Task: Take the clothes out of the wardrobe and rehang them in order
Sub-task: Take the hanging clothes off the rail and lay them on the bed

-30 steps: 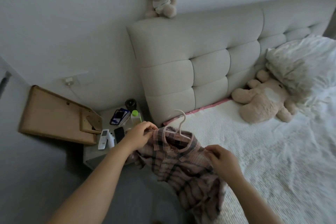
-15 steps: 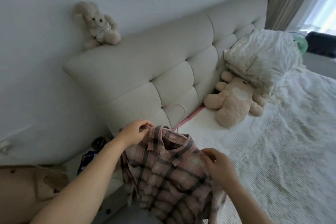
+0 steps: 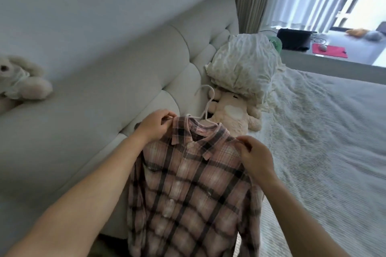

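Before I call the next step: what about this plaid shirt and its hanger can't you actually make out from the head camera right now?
- Hanger: only hook and neck show; its arms are inside the plaid shirt.
- Shirt hem: cut off by the bottom edge.
- Left hand and right hand: each pinches a shoulder; fingertips partly hidden in cloth.
- Wardrobe: out of view.
- Buttons: blurred.

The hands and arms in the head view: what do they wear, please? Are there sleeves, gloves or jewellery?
Both forearms are bare up to the frame edge, so no sleeves show. The left hand and the right hand wear no gloves. No ring, watch or bracelet is visible on the parts that show.
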